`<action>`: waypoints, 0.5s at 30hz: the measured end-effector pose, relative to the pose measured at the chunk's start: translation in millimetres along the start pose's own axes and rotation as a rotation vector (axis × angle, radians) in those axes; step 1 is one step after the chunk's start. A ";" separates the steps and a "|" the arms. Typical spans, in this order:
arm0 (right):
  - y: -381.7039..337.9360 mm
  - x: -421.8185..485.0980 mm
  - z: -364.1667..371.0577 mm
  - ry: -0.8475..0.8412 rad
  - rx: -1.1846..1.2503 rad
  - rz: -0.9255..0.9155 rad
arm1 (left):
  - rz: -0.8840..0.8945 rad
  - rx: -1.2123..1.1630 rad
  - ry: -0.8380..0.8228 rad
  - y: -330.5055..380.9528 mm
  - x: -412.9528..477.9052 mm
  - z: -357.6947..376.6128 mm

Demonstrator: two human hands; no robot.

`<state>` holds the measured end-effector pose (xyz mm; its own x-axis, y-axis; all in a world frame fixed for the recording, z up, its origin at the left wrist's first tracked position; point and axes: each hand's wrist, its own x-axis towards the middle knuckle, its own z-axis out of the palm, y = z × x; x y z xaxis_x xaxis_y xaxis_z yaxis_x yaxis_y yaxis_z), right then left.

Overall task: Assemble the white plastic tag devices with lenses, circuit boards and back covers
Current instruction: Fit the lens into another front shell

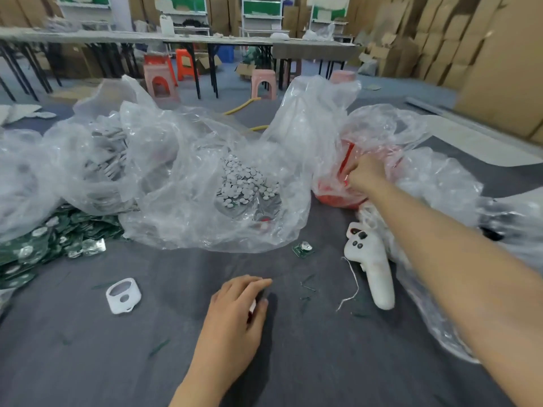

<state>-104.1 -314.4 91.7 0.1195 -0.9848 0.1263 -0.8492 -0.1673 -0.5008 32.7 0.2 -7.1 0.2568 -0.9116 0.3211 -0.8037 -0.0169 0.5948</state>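
My left hand (238, 306) rests on the grey table and curls round a small white part with a red spot, mostly hidden under the fingers. My right hand (364, 174) reaches into a clear bag holding red parts (338, 198); its fingertips are buried in the plastic, so what they hold is hidden. A white tag shell (123, 295) with two openings lies at the left. One green circuit board (302, 248) lies loose in the middle. A clear bag of small round white pieces (246, 183) sits behind it.
A pile of green circuit boards (44, 245) spreads at the left edge. A bag of white covers (108, 154) stands at the back left. A white hand-held controller (370, 265) with a cord lies right of centre. Stools and long tables stand beyond.
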 end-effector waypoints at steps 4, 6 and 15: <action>4.5 10.1 19.2 -0.066 -0.082 0.016 | -0.043 -0.002 -0.055 0.4 2.3 0.5; 2.9 11.7 26.3 -0.074 -0.119 0.043 | -0.074 -0.016 -0.057 0.2 2.2 0.6; -4.8 8.4 11.3 0.186 -0.134 0.012 | -0.040 -0.001 0.039 -0.1 2.5 0.8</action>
<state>-93.1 -322.4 85.5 0.0227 -0.9588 0.2832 -0.9123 -0.1357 -0.3864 33.0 -2.4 -6.9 0.3096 -0.8936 0.3250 -0.7918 -0.0530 0.6084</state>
